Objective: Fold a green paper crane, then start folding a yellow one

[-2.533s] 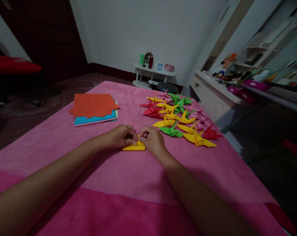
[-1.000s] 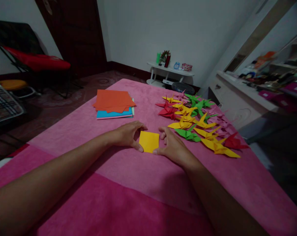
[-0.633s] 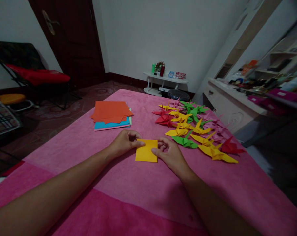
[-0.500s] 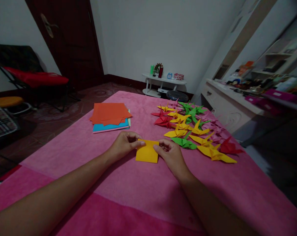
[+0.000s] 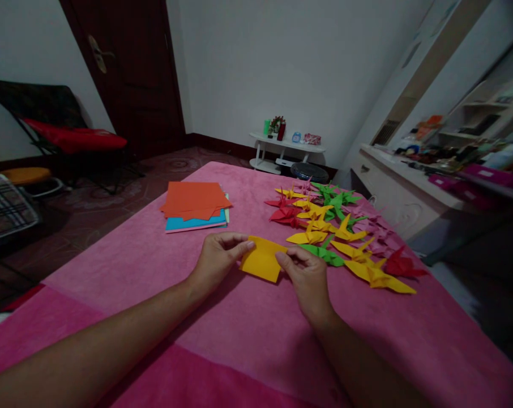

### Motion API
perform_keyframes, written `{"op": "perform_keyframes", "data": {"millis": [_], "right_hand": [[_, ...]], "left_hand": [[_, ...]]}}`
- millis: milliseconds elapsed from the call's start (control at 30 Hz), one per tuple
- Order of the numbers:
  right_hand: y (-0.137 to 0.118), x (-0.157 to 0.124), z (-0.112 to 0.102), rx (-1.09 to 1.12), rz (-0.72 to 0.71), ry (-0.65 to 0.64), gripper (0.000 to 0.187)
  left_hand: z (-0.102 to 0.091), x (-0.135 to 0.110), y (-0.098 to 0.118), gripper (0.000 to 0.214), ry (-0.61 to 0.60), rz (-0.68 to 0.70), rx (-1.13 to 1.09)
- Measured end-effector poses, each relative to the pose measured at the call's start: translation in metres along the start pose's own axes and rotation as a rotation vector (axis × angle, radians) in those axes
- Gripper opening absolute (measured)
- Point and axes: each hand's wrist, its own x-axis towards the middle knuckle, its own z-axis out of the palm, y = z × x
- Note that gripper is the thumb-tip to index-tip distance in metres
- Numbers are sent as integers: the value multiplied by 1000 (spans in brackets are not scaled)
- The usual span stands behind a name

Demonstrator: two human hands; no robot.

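A small yellow square of folded paper (image 5: 263,262) is held between my two hands, tilted with its right side lower. My left hand (image 5: 220,258) pinches its upper left corner, thumb on top. At its right edge my right hand (image 5: 307,277) grips it between thumb and fingers. Just right of that hand lie several folded paper cranes, among them a green crane (image 5: 324,254), a yellow crane (image 5: 377,276) and a red crane (image 5: 403,265). The fingertips behind the paper are hidden.
A pink cloth (image 5: 222,351) covers the table. To the left of the cranes lies a stack of orange and blue paper (image 5: 195,198). Beyond stand a small white shelf (image 5: 288,144) and a dark door (image 5: 133,73). A cluttered white dresser (image 5: 405,181) is at the right.
The yellow paper has tilted clockwise and moved slightly right, still in both hands. The whole view has shifted a little, so the surroundings sit slightly further right and lower.
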Motion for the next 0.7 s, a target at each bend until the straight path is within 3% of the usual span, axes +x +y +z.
{"op": "perform_keyframes", "data": {"millis": [167, 433, 533, 700], "right_hand": [[-3, -1, -2, -46, -23, -66, 29], [-2, -6, 5, 7, 111, -256, 19], [-2, -8, 7, 1, 108, -195, 19], [-4, -8, 6, 96, 126, -67, 21]], "left_hand": [[-3, 2, -1, 21, -25, 1, 7], [-2, 1, -3, 19, -90, 103, 179], [1, 0, -4, 20, -94, 116, 152], [2, 0, -5, 27, -90, 13, 30]]}}
